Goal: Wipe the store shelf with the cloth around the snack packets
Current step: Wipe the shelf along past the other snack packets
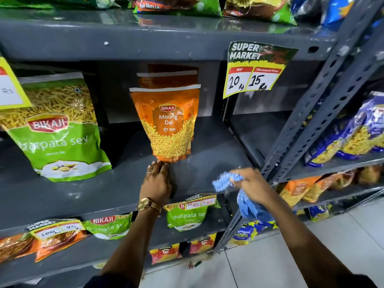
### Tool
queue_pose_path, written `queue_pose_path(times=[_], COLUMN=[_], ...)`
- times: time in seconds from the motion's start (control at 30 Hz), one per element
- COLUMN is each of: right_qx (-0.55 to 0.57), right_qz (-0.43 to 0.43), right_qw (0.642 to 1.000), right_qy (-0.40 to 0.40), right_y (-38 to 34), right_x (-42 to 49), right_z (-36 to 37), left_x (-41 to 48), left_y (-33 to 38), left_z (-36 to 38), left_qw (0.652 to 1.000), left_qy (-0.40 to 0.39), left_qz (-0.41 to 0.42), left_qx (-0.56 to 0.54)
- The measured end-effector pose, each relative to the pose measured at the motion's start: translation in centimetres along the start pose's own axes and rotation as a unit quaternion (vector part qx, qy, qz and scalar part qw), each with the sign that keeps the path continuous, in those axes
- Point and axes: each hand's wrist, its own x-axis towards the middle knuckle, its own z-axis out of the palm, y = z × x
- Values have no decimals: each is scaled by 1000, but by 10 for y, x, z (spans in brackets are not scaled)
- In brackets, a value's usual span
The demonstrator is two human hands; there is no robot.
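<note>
Two hands busy: flat, open left hand steadies the packet; your right hand, gripping the cloth, should sweep the shelf beside it.

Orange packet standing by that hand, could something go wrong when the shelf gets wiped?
Possibly. The left hand touches the base of the upright orange packet, so a nudge might tip it. The cloth hangs loose from the right hand at the shelf edge and could snag the small price tag.

We note a grey shelf; orange packet and green packet upright; blue cloth bunched at its front edge.
</note>
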Motion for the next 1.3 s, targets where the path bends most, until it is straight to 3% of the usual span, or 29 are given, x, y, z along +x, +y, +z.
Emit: queue_pose_path(times=[0.1,0.2,0.3,0.47,0.57,0.77,0.93,1.17,1.3], right_qx=[40,-5,-52,-118,-69,1,5,28,6], right_qz=[-15,0,25,-64,-102,-140,-135,-152,-148], right_qw=[993,986,991,991,992,990,991,986,988], right_qy=[111,165,122,21,-3,7,-3,62,45], right_y=[-21,-33,-22,1,2,12,22,23,29], right_x=[43,108,152,169,159,89,40,-7,-26], right_z=[-22,-31,-22,11,22,38,41,50,49], left_x=[2,1,2,7,9,10,9,7,6], left_y=[0,1,0,-5,-8,-9,-7,-5,-4], left_z=[1,2,4,9,12,12,12,11,8], left_qw=[1000,1000,1000,1000,1000,1000,999,999,1000], left_qy=[1,0,3,11,11,21,35,31,23], left_qz=[3,-4,-3,-8,5,3,9,4,1], left_qx=[6,4,9,12,21,1,1,11,13])
